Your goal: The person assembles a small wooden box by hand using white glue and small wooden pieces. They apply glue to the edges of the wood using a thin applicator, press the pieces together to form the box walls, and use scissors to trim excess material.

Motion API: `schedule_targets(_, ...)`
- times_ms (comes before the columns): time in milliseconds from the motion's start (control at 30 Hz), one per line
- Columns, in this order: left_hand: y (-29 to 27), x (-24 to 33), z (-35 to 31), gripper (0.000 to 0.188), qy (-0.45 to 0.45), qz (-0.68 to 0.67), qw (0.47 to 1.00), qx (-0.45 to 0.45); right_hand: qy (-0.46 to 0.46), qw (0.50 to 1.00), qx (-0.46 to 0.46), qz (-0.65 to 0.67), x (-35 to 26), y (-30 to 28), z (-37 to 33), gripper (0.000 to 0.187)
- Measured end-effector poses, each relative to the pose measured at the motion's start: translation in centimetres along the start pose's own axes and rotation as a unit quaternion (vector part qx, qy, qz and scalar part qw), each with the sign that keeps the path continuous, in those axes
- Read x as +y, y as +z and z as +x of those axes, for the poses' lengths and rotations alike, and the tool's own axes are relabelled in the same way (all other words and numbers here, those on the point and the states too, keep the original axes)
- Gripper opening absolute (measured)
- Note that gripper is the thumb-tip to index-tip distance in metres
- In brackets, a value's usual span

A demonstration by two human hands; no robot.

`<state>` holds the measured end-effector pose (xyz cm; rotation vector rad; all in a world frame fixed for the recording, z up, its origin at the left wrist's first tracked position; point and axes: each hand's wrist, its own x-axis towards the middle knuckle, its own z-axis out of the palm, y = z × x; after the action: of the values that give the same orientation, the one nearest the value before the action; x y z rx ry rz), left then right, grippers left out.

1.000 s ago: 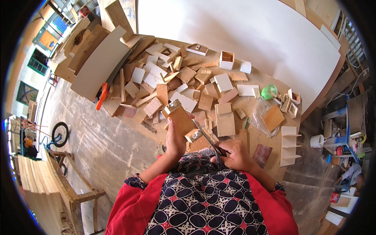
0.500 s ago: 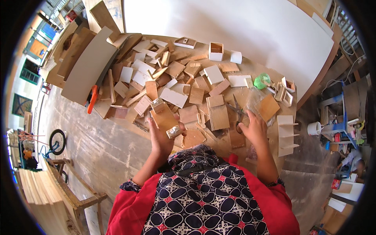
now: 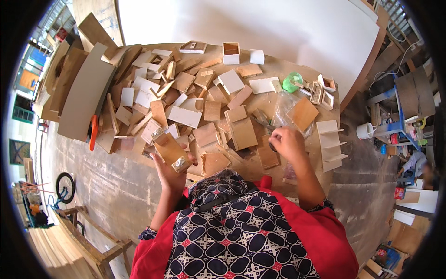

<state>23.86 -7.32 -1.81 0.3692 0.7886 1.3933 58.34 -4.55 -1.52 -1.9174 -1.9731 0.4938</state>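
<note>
My left hand is wrapped round a small wooden piece, a flat brown board with a block at each end. Something pale and shiny covers part of the nearer block. Over the right half of the table, my right hand has its fingers closed on the handles of a pair of scissors. The blades point away to the upper left, and the fingers partly hide the handles. Next to the scissors lies a pale wooden block. A clear plastic bag and a square brown board are just beyond this hand.
Many wooden and white offcuts are heaped over the table. A green container stands at the back right, a white shelf-like piece at the right edge. An orange-handled tool sits on the left. A large white panel lies behind.
My right hand has closed on the scissors, which lay spread beside it; their blades are now closer together. My left hand still holds the wooden piece. The whole view has shifted slightly.
</note>
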Motion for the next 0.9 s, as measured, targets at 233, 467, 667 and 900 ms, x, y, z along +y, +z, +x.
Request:
schedule_targets(233, 0.9, -0.2, 0.4, 0.071, -0.016, 0.015, 1.0, -0.003, -0.058, 0.986, -0.153, -0.034, -1.5, -0.6, -3.4, 0.049)
schedule_targets(467, 2.8, -0.6, 0.5, 0.069, -0.027, 0.04, 0.999, -0.023, 0.002, 0.995, -0.09, -0.048, -2.4, -0.1, -4.4, 0.077)
schedule_targets(667, 3.3, -1.7, 1.0, 0.069, -0.008, 0.068, 0.996, -0.053, 0.042, 0.992, -0.102, -0.064, -2.6, 0.9, -4.5, 0.074)
schedule_targets(900, 4.0, -1.6, 0.7, 0.07, 0.001, 0.103, 0.991, -0.084, 0.129, 0.877, -0.23, 0.401, -1.9, -1.0, -3.5, 0.073)
